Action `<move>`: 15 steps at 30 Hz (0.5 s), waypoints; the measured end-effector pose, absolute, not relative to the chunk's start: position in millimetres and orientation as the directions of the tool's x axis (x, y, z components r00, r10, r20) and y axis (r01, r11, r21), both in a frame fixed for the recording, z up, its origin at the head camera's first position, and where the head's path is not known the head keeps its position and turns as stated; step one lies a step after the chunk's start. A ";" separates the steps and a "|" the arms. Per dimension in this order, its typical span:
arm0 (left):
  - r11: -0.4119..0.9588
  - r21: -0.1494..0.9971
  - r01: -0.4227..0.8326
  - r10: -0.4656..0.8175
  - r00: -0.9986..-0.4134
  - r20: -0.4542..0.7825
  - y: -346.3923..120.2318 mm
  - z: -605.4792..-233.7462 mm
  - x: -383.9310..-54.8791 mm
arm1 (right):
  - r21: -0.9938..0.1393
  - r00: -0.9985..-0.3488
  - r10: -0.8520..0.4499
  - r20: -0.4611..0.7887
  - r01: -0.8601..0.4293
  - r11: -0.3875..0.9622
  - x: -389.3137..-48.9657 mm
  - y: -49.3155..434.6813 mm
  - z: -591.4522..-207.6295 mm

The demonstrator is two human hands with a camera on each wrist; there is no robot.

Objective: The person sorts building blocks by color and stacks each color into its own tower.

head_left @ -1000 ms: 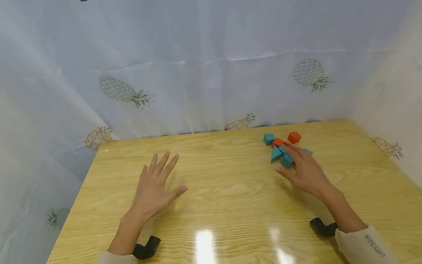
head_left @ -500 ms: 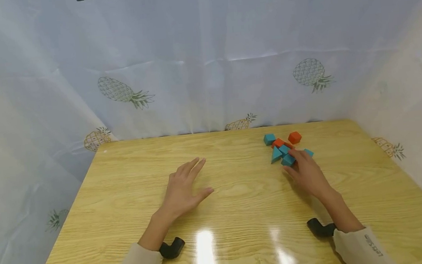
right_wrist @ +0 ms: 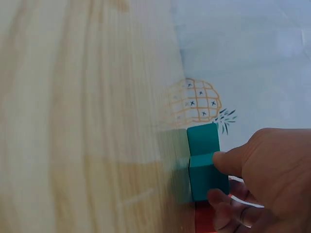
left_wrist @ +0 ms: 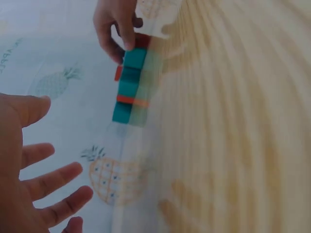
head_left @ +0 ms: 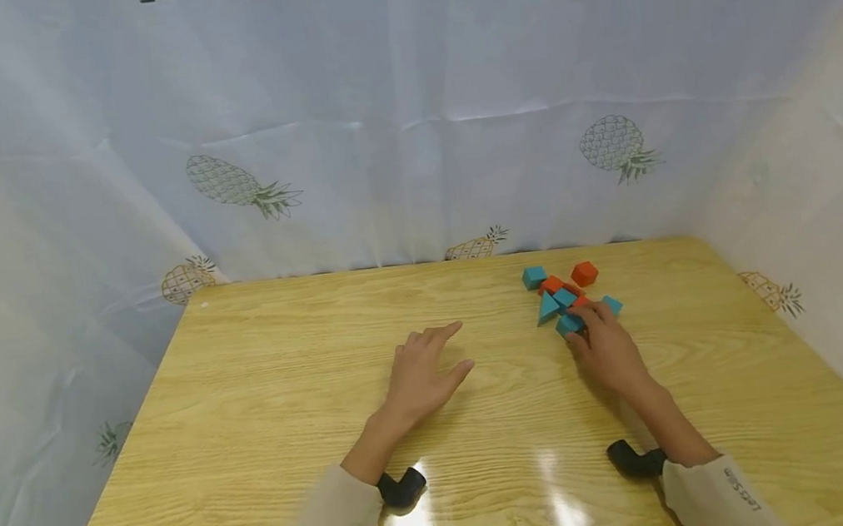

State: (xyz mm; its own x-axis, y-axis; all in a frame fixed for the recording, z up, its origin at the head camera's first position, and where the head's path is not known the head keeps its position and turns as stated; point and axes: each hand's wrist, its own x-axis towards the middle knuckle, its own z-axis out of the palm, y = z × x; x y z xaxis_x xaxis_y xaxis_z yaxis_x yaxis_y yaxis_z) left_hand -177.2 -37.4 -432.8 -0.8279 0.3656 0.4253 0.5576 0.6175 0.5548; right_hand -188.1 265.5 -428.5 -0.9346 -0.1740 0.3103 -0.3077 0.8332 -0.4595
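Note:
My right hand (head_left: 612,353) is at the pile of small blocks on the far right of the wooden table (head_left: 308,340). Its thumb and fingers pinch a teal block (right_wrist: 208,178) at the pile's near side. Another teal block (right_wrist: 203,138) and a red block (right_wrist: 204,217) sit close beside it in the right wrist view. A teal triangular block (head_left: 548,309) lies just left of the pinch. My left hand (head_left: 420,376), holding nothing, hovers over the middle of the table with fingers spread and thumb apart.
A teal cube (head_left: 534,277) and a red block (head_left: 584,274) lie at the pile's far side, near the back edge. One more teal piece (head_left: 612,305) shows right of the right hand. Behind the table hangs a pineapple-print curtain (head_left: 400,190).
My left hand has moved right, toward the table's middle. My right hand has drawn slightly back and its thumb and fingers have closed on the near teal block, which has shifted slightly toward me.

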 end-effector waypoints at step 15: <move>0.392 0.787 0.477 0.429 -0.851 0.302 8.5 -447.2 -185.7 | -0.581 -0.911 -0.101 0.400 -0.337 0.740 -186.4 266.8 -448.8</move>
State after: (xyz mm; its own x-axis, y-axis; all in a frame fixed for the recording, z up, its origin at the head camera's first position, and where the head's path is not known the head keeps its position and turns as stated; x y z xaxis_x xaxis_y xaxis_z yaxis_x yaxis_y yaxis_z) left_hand -185.7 8.5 -447.2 -0.8513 0.4293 0.3017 0.4767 0.3925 0.7866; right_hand -186.4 266.8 -448.8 -0.9108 -0.1010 0.4002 -0.3375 0.7404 -0.5812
